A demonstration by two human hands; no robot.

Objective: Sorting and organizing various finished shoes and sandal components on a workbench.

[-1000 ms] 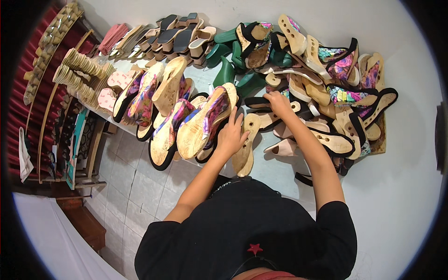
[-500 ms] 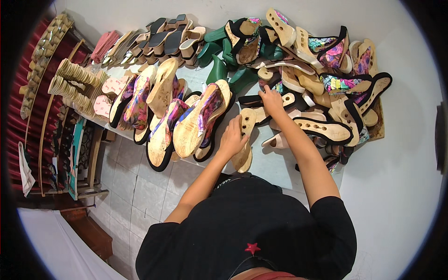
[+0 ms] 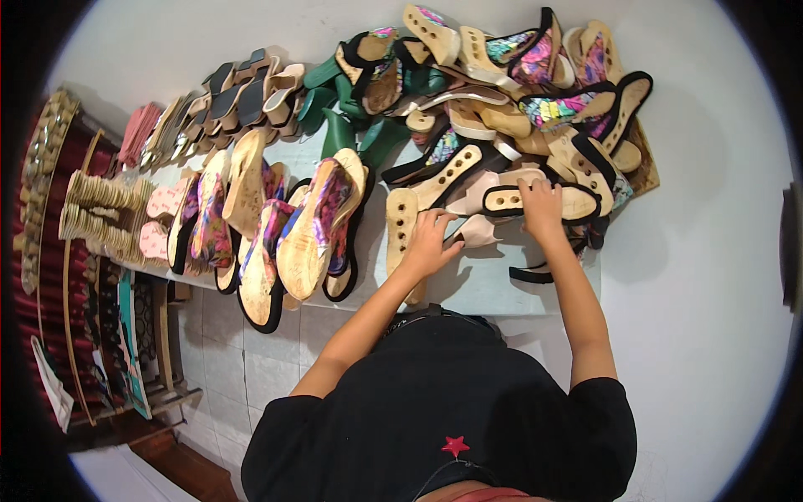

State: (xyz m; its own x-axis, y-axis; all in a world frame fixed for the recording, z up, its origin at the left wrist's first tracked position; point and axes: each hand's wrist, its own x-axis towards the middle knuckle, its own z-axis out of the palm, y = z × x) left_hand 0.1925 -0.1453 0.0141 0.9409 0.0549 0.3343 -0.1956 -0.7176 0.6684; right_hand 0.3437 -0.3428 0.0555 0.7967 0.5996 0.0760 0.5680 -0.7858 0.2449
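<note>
My right hand [image 3: 543, 205] reaches across a black-edged wooden sandal sole [image 3: 504, 200] with a row of holes, its fingers curled over the sole's middle. My left hand [image 3: 427, 244] lies beside a plain wooden sole [image 3: 402, 209] with holes, its thumb apart from the fingers and nothing plainly in its grasp. Just right of it is a pale pink shoe upper [image 3: 474, 232]. Behind both hands, a black-edged sandal [image 3: 450, 176] with holes and a patterned strap rests at a slant. A black strap-like piece [image 3: 533, 275] lies near the table's front edge.
Floral wedge sandals [image 3: 305, 243] stand on the left of the white table [image 3: 468, 294]. Green shoe lasts [image 3: 337, 134] and a heap of colourful sandals [image 3: 560, 109] fill the back and right. Stacked soles [image 3: 92, 213] lie at the far left; a wall rises behind.
My right hand has gone from the slanted black-edged sandal to the black-edged sole on the right. My left hand has slid off the plain wooden sole to its right edge. The view has turned.
</note>
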